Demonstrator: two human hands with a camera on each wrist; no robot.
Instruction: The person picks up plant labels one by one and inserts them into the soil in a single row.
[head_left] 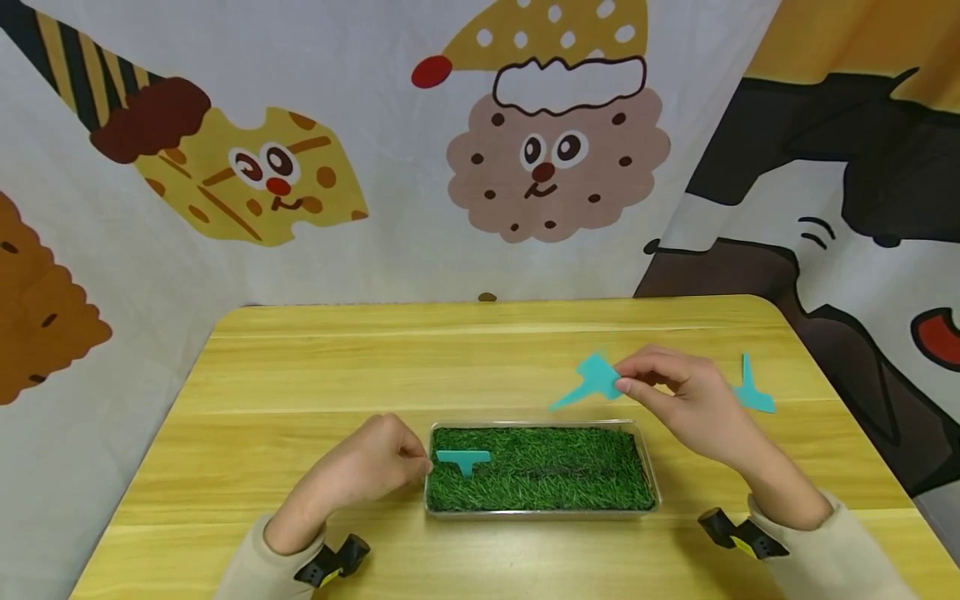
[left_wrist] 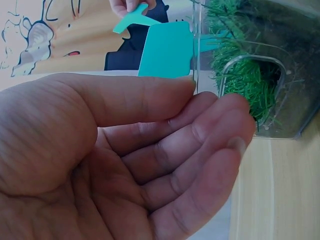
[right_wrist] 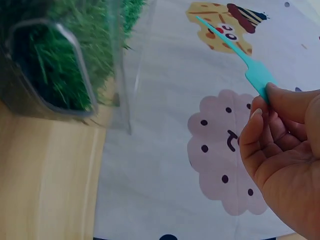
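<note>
My right hand (head_left: 686,396) pinches the wide head of a turquoise T-shaped plant label (head_left: 598,379) between thumb and fingers. Its pointed stem slants down to the left, above the table behind a clear plastic box (head_left: 540,515). Artificial green grass (head_left: 555,483) fills this box. Upright in the grass near the left end stands another turquoise plant label (head_left: 463,457), its flat head (left_wrist: 167,50) large in the left wrist view. At the box's left end is my left hand (head_left: 382,458), fingers loosely bent, thumb tip right at the rim (left_wrist: 196,55).
A further turquoise plant label (head_left: 752,396) lies on the wooden table (head_left: 360,367) at the right, partly behind my right hand. Behind the table hangs a white cloth (head_left: 405,250) printed with cartoon food. Each wrist wears a small black camera (head_left: 330,562).
</note>
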